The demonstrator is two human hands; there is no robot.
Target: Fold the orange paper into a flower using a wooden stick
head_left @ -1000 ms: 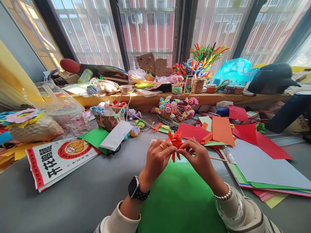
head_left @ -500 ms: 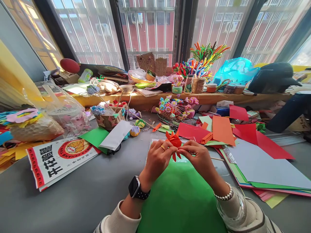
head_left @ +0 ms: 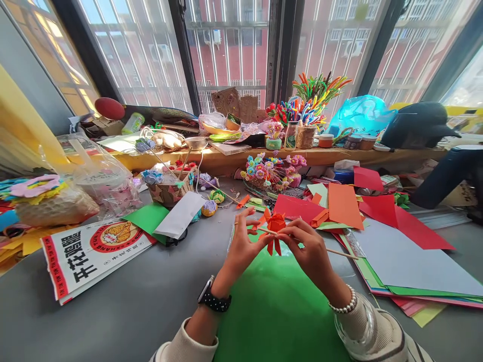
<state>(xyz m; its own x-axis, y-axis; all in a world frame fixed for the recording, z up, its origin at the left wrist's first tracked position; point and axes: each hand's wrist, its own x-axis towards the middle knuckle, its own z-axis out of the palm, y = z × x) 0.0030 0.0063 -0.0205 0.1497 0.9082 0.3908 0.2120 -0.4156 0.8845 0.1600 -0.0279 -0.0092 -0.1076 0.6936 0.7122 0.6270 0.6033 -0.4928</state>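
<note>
An orange-red paper flower (head_left: 276,222) with pointed petals is in front of me, above a green mat (head_left: 281,306). My right hand (head_left: 306,247) pinches a thin wooden stick (head_left: 341,254), which crosses in front of the flower and sticks out to the right behind the fingers. Whether those fingers also grip the flower is hidden. My left hand (head_left: 243,241), with spread fingers, is at the flower's left side, around the stick's tip. Its thumb reaches under the petals, and I cannot tell whether it touches them.
Coloured paper sheets (head_left: 422,256) are stacked at the right, with red and orange pieces (head_left: 345,205) behind. A printed paper bag (head_left: 98,251) lies left, beside a white paper strip (head_left: 180,215). A flower basket (head_left: 171,186) and a bunch of small flowers (head_left: 260,171) stand farther back.
My left hand has let go of the flower and spread its fingers. The stick now shows in front of the flower, its tip toward the left hand.
</note>
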